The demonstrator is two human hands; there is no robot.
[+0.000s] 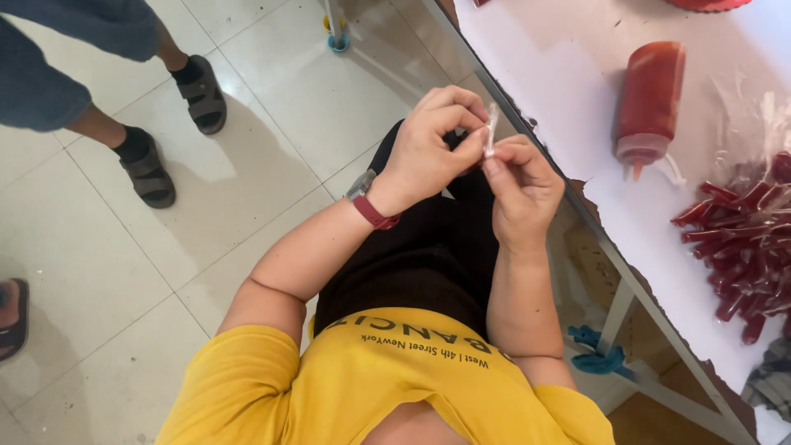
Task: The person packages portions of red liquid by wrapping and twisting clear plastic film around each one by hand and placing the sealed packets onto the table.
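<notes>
Both hands pinch one small clear plastic tube [491, 130]: the left hand [428, 148] grips its upper part, the right hand [521, 185] its lower end. Its long axis stands nearly upright between them.

White table [577, 91]: red squeeze bottle [649, 103], perhaps sachets [741, 239].

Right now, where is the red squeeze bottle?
In the head view the red squeeze bottle lies on its side on the white table at upper right, nozzle down-frame, above the pile of red filled tubes.
</notes>
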